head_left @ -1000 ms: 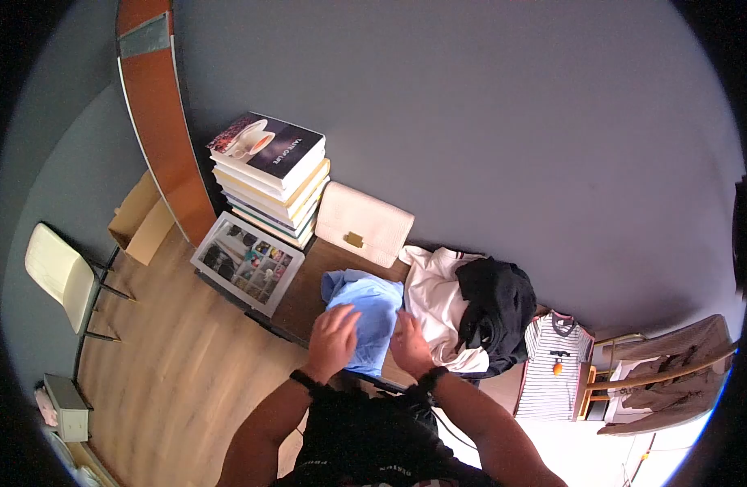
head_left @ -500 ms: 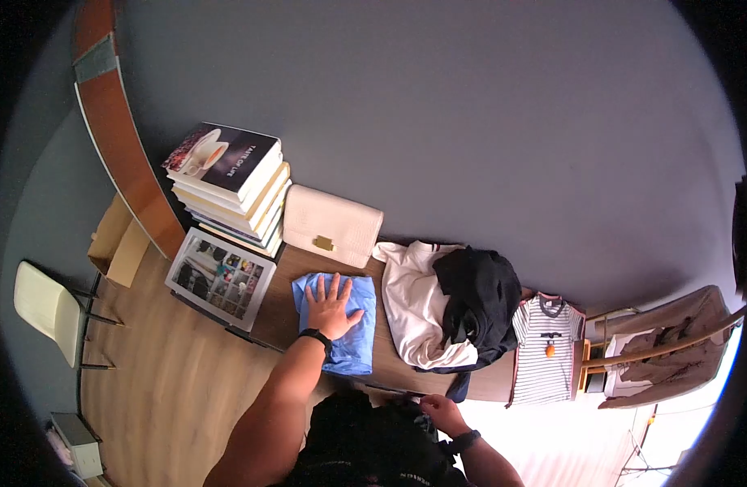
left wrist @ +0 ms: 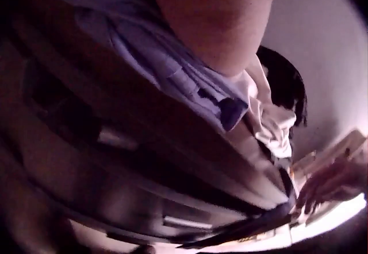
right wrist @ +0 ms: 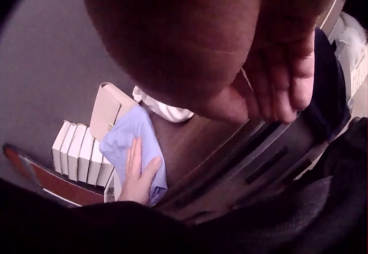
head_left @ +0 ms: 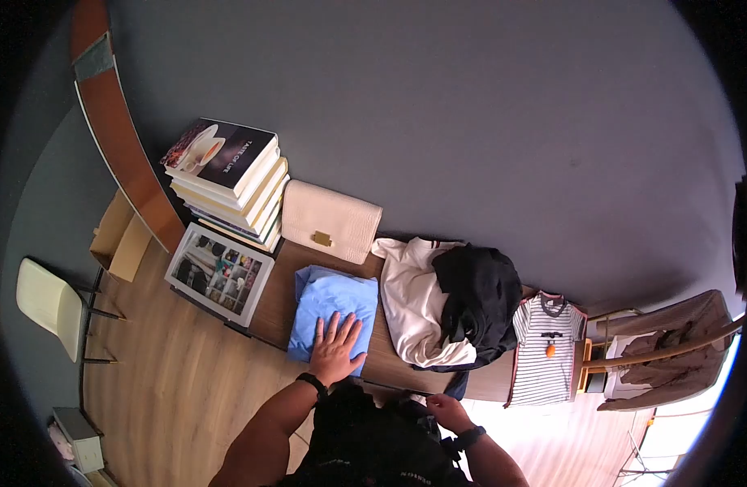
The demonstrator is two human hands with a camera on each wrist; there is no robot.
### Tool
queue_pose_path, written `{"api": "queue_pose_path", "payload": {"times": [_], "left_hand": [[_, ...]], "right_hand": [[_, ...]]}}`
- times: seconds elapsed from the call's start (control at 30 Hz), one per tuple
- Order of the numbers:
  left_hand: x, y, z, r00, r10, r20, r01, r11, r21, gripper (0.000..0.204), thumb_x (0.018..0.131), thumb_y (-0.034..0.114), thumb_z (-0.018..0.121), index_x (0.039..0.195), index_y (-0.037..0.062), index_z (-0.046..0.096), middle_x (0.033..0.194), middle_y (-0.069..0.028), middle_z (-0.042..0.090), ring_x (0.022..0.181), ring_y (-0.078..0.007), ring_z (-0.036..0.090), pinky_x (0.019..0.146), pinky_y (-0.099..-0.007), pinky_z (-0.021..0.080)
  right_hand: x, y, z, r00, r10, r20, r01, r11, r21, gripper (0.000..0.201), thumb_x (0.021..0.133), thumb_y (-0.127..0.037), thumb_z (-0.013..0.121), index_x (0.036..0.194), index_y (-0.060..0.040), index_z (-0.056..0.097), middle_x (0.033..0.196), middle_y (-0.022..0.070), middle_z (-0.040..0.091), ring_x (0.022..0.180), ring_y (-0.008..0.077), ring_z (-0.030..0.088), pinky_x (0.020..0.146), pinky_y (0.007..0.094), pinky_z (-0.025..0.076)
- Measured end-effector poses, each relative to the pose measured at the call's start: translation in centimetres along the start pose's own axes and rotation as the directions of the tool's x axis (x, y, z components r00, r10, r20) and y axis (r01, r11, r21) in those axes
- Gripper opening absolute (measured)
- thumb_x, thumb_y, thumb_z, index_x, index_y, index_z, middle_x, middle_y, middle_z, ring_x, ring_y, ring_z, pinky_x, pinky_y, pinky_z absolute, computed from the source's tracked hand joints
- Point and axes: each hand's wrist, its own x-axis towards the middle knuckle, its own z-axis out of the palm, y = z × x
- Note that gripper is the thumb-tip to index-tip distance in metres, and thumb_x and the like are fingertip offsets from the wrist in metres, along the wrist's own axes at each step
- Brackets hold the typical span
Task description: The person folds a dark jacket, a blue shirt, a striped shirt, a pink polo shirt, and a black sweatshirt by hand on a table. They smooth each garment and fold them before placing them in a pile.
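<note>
Left hand (head_left: 335, 349) slid nearer; blue cloth (head_left: 329, 304) lies lengthwise.

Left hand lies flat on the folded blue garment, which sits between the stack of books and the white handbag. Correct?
Not quite. The left hand does lie flat on the folded blue garment, but the garment sits in front of the white handbag, beside the white shirt; the stack of books is farther left. The head view shows it.

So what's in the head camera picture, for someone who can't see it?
A left hand presses flat on a folded blue shirt on a wooden table. Books, a cream bag and piled clothes sit around it.
</note>
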Motion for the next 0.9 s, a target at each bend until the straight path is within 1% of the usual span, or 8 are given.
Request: {"api": "queue_pose_path", "payload": {"times": [0.3, 0.37, 0.4, 0.43, 0.5, 0.57, 0.63, 0.9], "left_hand": [[1.1, -0.8, -1.9, 0.994, 0.097, 0.052, -0.095, 0.995, -0.038, 0.072, 0.083, 0.044, 0.07, 0.143, 0.0103, 0.047, 0.153, -0.0092, 0.038, 0.143, -0.0369, 0.028, 0.117, -0.06, 0.016], [1.2, 1.6, -2.5, 0.999, 0.035, -0.04, -0.036, 0.999, -0.022, 0.062, 0.082, 0.038, 0.071, 0.133, 0.0066, 0.054, 0.144, -0.0098, 0.047, 0.137, -0.0355, 0.038, 0.113, -0.0556, 0.027], [0.7, 3.4, -2.4, 0.988, -0.037, -0.151, -0.005, 0.964, -0.267, 0.045, 0.083, 0.029, 0.072, 0.118, 0.0025, 0.06, 0.129, -0.0115, 0.057, 0.12, -0.0355, 0.052, 0.102, -0.0493, 0.04], [0.7, 5.8, -3.5, 0.966, -0.033, -0.256, -0.043, 0.958, -0.284, 0.031, 0.084, 0.022, 0.072, 0.108, 0.0047, 0.062, 0.109, -0.0119, 0.065, 0.1, -0.0322, 0.061, 0.087, -0.0441, 0.047], [-2.8, 11.7, -0.5, 0.954, -0.296, 0.036, 0.247, 0.718, -0.651, 0.022, 0.086, 0.02, 0.07, 0.102, 0.0056, 0.064, 0.098, -0.0132, 0.066, 0.092, -0.0309, 0.063, 0.082, -0.0437, 0.049], [-5.0, 15.3, 1.6, 0.925, -0.277, 0.259, 0.378, 0.632, -0.676, 0.027, 0.094, 0.026, 0.063, 0.11, 0.0041, 0.064, 0.094, -0.0175, 0.067, 0.094, -0.0309, 0.065, 0.083, -0.0426, 0.051], [-7.8, 18.3, 5.2, 0.918, -0.247, 0.309, 0.391, 0.684, -0.616, 0.026, 0.093, 0.027, 0.062, 0.106, 0.0038, 0.066, 0.098, -0.0168, 0.067, 0.095, -0.0322, 0.064, 0.084, -0.0431, 0.05], [-11.8, 29.8, 10.1, 0.711, -0.242, 0.661, 0.533, 0.799, -0.28, 0.035, 0.092, 0.029, 0.059, 0.115, 0.0037, 0.067, 0.114, -0.0192, 0.066, 0.11, -0.035, 0.061, 0.096, -0.0418, 0.048]], "right_hand": [[-0.6, 0.4, -3.0, 0.995, -0.094, 0.029, 0.096, 0.992, -0.08, 0.033, 0.093, -0.029, 0.06, 0.114, -0.0043, 0.067, 0.106, 0.0148, 0.071, 0.1, 0.0273, 0.069, 0.089, 0.0368, 0.053], [-0.8, 1.8, -3.8, 0.995, -0.095, 0.02, 0.096, 0.995, -0.041, 0.034, 0.093, -0.03, 0.061, 0.114, -0.0041, 0.068, 0.107, 0.0137, 0.071, 0.099, 0.0254, 0.069, 0.089, 0.0356, 0.053], [-1.0, 2.4, -4.2, 0.995, -0.093, 0.024, 0.094, 0.995, -0.043, 0.033, 0.093, -0.029, 0.061, 0.114, -0.0044, 0.068, 0.107, 0.0132, 0.071, 0.099, 0.0253, 0.069, 0.088, 0.0358, 0.053], [-1.1, 3.1, -4.8, 0.995, -0.094, 0.027, 0.095, 0.994, -0.045, 0.032, 0.093, -0.029, 0.061, 0.114, -0.0048, 0.068, 0.106, 0.0127, 0.072, 0.098, 0.0253, 0.069, 0.088, 0.0359, 0.053], [-1.1, 6.3, -6.8, 0.991, -0.132, 0.037, 0.134, 0.99, -0.042, 0.032, 0.094, -0.029, 0.061, 0.113, -0.0048, 0.068, 0.106, 0.0131, 0.072, 0.097, 0.0256, 0.069, 0.087, 0.0362, 0.053], [-1.1, 8.7, -8.6, 0.986, -0.162, 0.048, 0.165, 0.985, -0.051, 0.031, 0.094, -0.028, 0.061, 0.112, -0.0048, 0.068, 0.105, 0.0134, 0.071, 0.097, 0.026, 0.069, 0.086, 0.0364, 0.054], [-1.4, 11.3, -11.0, 0.95, -0.309, 0.05, 0.308, 0.951, 0.013, 0.029, 0.095, -0.028, 0.057, 0.107, -0.0028, 0.065, 0.099, 0.0203, 0.068, 0.095, 0.0366, 0.067, 0.081, 0.0434, 0.052], [-4.4, 21.2, -21.1, 0.971, -0.234, -0.039, 0.237, 0.969, 0.077, 0.03, 0.096, -0.026, 0.06, 0.115, -0.0042, 0.066, 0.106, 0.0162, 0.07, 0.102, 0.0273, 0.068, 0.088, 0.0358, 0.052]]}}
